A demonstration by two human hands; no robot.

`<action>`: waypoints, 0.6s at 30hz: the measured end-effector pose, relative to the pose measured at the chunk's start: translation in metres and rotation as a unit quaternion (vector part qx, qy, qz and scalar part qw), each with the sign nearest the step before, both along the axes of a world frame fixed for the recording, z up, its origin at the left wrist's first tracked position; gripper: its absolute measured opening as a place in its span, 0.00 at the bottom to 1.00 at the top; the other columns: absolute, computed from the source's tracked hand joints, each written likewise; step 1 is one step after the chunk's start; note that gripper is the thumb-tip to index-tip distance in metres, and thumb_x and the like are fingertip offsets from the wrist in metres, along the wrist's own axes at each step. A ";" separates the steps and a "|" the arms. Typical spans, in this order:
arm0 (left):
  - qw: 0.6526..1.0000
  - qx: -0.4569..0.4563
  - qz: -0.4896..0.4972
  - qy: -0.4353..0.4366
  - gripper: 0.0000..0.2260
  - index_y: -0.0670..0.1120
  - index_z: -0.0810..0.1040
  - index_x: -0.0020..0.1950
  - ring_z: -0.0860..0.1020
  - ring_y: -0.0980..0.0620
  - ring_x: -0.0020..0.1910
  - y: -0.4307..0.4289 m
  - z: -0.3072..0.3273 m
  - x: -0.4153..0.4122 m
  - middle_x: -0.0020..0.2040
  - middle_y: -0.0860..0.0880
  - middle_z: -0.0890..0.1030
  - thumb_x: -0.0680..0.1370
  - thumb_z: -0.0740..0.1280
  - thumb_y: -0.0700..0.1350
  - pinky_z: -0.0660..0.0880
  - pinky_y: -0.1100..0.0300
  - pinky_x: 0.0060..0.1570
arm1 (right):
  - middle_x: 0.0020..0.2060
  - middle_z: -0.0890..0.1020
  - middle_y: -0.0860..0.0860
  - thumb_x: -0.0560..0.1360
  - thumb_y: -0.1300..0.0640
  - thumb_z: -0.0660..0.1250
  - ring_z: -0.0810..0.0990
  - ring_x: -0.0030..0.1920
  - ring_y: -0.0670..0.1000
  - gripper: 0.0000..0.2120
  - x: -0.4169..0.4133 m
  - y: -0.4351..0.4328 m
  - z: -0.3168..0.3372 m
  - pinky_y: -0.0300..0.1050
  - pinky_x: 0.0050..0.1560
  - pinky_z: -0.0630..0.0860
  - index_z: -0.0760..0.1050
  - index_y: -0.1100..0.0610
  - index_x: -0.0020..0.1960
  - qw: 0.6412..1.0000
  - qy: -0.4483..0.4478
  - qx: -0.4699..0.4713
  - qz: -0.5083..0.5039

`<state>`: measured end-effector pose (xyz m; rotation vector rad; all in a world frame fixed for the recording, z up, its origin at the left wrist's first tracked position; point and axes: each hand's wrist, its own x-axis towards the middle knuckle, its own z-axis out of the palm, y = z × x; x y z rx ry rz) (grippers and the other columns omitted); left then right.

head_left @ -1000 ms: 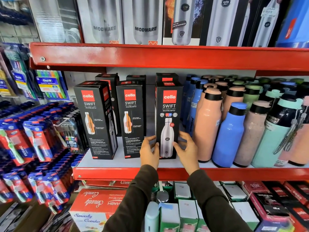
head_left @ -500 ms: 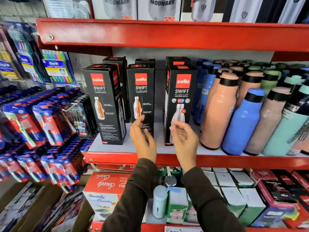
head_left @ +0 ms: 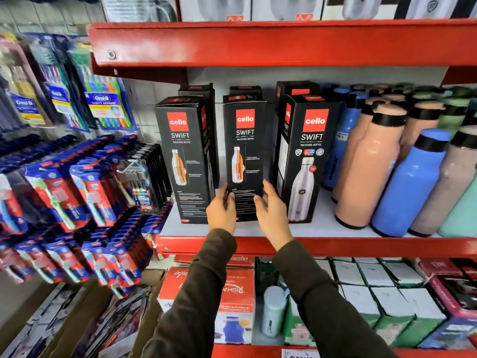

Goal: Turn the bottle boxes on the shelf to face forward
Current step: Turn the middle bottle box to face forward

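Note:
Three black Cello Swift bottle boxes stand at the front of the white shelf [head_left: 325, 229], with more boxes behind them. The left box [head_left: 185, 156] and the middle box [head_left: 245, 151] show a panel with an orange cutaway bottle. The right box [head_left: 308, 164] shows a silver bottle on its front panel. My left hand [head_left: 221, 211] grips the lower left edge of the middle box, thumb on its front. On that box's lower right edge rests my right hand [head_left: 271, 214], fingers curled around it. The box's base is hidden behind my hands.
Loose peach, blue, pink and mint bottles [head_left: 405, 182] crowd the shelf right of the boxes. Toothbrush packs [head_left: 77, 192] hang on the left. A red upper shelf [head_left: 284, 42] overhangs the boxes. Small cartons [head_left: 374, 293] fill the shelf below.
My hands let go of the right box, opened in the air, and moved left onto the middle box. The view has come closer to the shelf.

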<state>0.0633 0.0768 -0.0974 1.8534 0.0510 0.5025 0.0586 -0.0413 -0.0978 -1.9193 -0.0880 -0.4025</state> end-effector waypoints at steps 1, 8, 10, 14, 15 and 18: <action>1.000 0.010 -0.004 0.003 0.18 0.43 0.70 0.72 0.80 0.42 0.58 0.003 0.000 0.000 0.58 0.37 0.82 0.81 0.61 0.42 0.66 0.69 0.50 | 0.67 0.77 0.55 0.81 0.63 0.61 0.76 0.66 0.49 0.25 -0.001 0.000 0.000 0.39 0.69 0.71 0.62 0.56 0.77 1.000 0.001 0.010 -0.003; 0.999 -0.012 -0.045 -0.005 0.17 0.43 0.73 0.70 0.77 0.53 0.55 0.015 -0.002 0.001 0.60 0.40 0.81 0.81 0.62 0.44 0.70 0.63 0.59 | 0.69 0.77 0.50 0.78 0.63 0.67 0.74 0.68 0.44 0.29 -0.007 -0.001 0.004 0.45 0.72 0.71 0.64 0.51 0.76 0.999 -0.038 0.018 0.002; 0.996 -0.062 -0.063 -0.019 0.19 0.45 0.73 0.70 0.78 0.49 0.62 0.017 -0.005 -0.002 0.63 0.43 0.80 0.79 0.61 0.47 0.72 0.53 0.67 | 0.67 0.78 0.47 0.76 0.61 0.70 0.75 0.68 0.43 0.32 -0.007 -0.004 0.008 0.46 0.72 0.71 0.64 0.50 0.76 0.999 -0.050 0.003 0.007; 0.989 -0.102 -0.080 -0.065 0.20 0.60 0.75 0.64 0.79 0.49 0.63 0.016 -0.005 -0.015 0.65 0.46 0.79 0.78 0.56 0.42 0.75 0.47 0.65 | 0.56 0.78 0.31 0.70 0.61 0.77 0.77 0.59 0.32 0.37 -0.009 -0.010 0.013 0.33 0.62 0.74 0.65 0.46 0.74 0.998 -0.059 -0.012 0.017; 0.989 -0.107 -0.078 -0.072 0.21 0.63 0.76 0.62 0.78 0.49 0.63 0.016 -0.002 -0.018 0.65 0.47 0.78 0.77 0.56 0.42 0.75 0.47 0.65 | 0.55 0.78 0.31 0.68 0.61 0.78 0.78 0.58 0.33 0.39 -0.010 -0.010 0.014 0.33 0.61 0.75 0.65 0.45 0.74 0.998 -0.062 -0.010 0.015; 0.985 -0.119 -0.084 -0.088 0.21 0.57 0.77 0.63 0.78 0.50 0.63 0.013 0.002 -0.021 0.62 0.53 0.78 0.76 0.55 0.41 0.76 0.46 0.65 | 0.58 0.82 0.40 0.63 0.57 0.82 0.80 0.60 0.41 0.44 -0.010 -0.007 0.014 0.45 0.63 0.78 0.64 0.42 0.73 0.997 -0.073 -0.008 0.011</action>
